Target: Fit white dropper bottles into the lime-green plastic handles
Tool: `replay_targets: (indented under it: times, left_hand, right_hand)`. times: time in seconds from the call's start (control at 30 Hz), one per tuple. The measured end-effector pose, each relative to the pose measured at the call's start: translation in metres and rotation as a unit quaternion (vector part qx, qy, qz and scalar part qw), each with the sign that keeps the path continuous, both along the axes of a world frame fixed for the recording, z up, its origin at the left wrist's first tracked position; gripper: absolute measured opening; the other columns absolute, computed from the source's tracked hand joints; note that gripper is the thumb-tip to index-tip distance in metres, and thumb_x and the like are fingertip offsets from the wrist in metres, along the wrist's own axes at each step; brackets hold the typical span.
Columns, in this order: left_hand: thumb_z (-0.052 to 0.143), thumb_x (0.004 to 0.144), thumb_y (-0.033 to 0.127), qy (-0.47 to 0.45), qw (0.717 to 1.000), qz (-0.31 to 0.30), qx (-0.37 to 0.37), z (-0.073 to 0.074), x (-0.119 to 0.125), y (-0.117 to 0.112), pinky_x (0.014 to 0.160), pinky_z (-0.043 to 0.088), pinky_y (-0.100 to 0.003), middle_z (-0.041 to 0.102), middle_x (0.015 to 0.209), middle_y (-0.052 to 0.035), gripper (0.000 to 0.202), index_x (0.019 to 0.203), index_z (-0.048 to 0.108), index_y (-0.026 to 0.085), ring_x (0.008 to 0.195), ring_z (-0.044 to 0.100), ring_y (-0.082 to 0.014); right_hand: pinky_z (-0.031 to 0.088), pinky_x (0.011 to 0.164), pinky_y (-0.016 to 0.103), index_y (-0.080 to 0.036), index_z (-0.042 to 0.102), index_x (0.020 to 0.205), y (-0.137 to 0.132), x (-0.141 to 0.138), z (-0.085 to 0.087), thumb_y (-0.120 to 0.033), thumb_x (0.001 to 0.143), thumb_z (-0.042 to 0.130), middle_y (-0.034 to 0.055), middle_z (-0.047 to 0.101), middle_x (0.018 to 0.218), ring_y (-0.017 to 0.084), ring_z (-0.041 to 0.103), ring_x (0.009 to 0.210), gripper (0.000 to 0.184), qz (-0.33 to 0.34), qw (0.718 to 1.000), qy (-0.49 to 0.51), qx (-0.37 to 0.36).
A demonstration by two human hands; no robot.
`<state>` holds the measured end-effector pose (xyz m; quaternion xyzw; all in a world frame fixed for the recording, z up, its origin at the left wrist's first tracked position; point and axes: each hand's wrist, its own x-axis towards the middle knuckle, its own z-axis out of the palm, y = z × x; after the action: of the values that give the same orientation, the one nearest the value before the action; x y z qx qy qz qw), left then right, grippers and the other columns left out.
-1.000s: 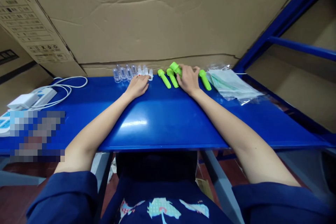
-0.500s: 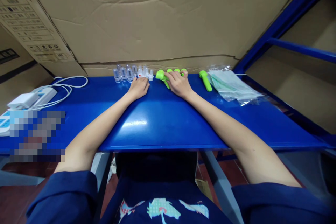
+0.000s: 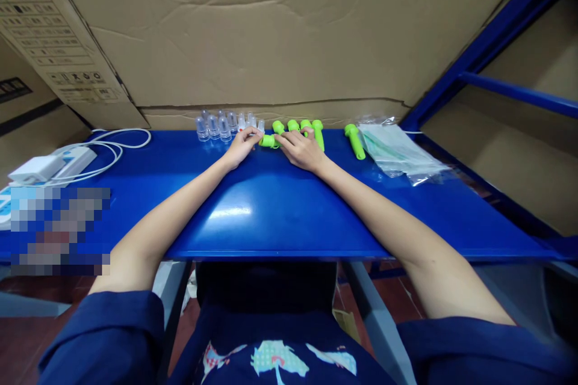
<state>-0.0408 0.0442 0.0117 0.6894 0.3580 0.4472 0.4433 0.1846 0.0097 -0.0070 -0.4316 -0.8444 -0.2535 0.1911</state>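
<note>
My right hand (image 3: 300,147) is closed on a lime-green plastic flashlight-shaped tube (image 3: 270,141), which lies sideways with its wide end toward my left hand. My left hand (image 3: 241,147) is closed, thumb and fingertips meeting at that wide end; what they pinch, if anything, is too small to make out. Behind my right hand several more green flashlight-shaped tubes (image 3: 318,132) stand in a row, partly hidden by the fingers. Small whitish clear caps (image 3: 251,123) stand just behind my left hand, beside several clear domed plastic cups (image 3: 212,127).
Another green tube (image 3: 355,141) lies to the right, against a clear plastic bag (image 3: 400,147) with pale sheets inside. A white power strip (image 3: 72,162) and cable lie on the left of the blue table (image 3: 271,210). A cardboard wall (image 3: 280,42) stands behind.
My right hand has brought the green tube out of the row, left and toward me, turning it sideways. My left hand has moved from the caps to its wide end.
</note>
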Motion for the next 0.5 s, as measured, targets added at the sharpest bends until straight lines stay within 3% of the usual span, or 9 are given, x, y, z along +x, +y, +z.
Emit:
replay_targets:
  times: [0.1, 0.27, 0.5]
  left_hand:
    - [0.067, 0.090, 0.041, 0.000, 1.000, -0.009, 0.008, -0.002, 0.000, -0.001, 0.072, 0.044, -0.025, 0.062, 0.090, -0.0017, 0.024, 0.087, 0.060, 0.017, 0.078, 0.055, -0.0133]
    - [0.088, 0.066, 0.057, -0.015, 0.997, -0.052, 0.059, -0.006, -0.002, 0.001, 0.083, 0.048, -0.028, 0.062, 0.094, -0.0015, 0.056, 0.089, 0.055, 0.018, 0.083, 0.058, -0.0137]
    - [0.083, 0.072, 0.060, -0.009, 0.994, -0.044, 0.096, -0.011, -0.006, 0.012, 0.087, 0.049, -0.030, 0.062, 0.099, -0.0029, 0.055, 0.096, 0.056, 0.019, 0.090, 0.059, -0.0159]
  right_hand:
    - [0.028, 0.099, 0.045, -0.019, 0.061, 0.145, -0.003, -0.001, 0.002, -0.025, 0.109, 0.029, 0.0152, 0.071, 0.131, 0.030, 0.061, 0.116, 0.048, -0.005, 1.000, 0.001, -0.013]
    - [0.032, 0.097, 0.046, -0.020, 0.061, 0.143, -0.008, -0.006, 0.008, -0.027, 0.108, 0.031, 0.0161, 0.071, 0.130, 0.031, 0.062, 0.113, 0.047, -0.012, 0.999, 0.001, -0.033]
    - [0.033, 0.094, 0.044, -0.010, 0.060, 0.140, -0.015, -0.020, 0.011, -0.030, 0.105, 0.039, 0.0205, 0.071, 0.124, 0.034, 0.063, 0.112, 0.046, -0.009, 0.999, 0.011, -0.038]
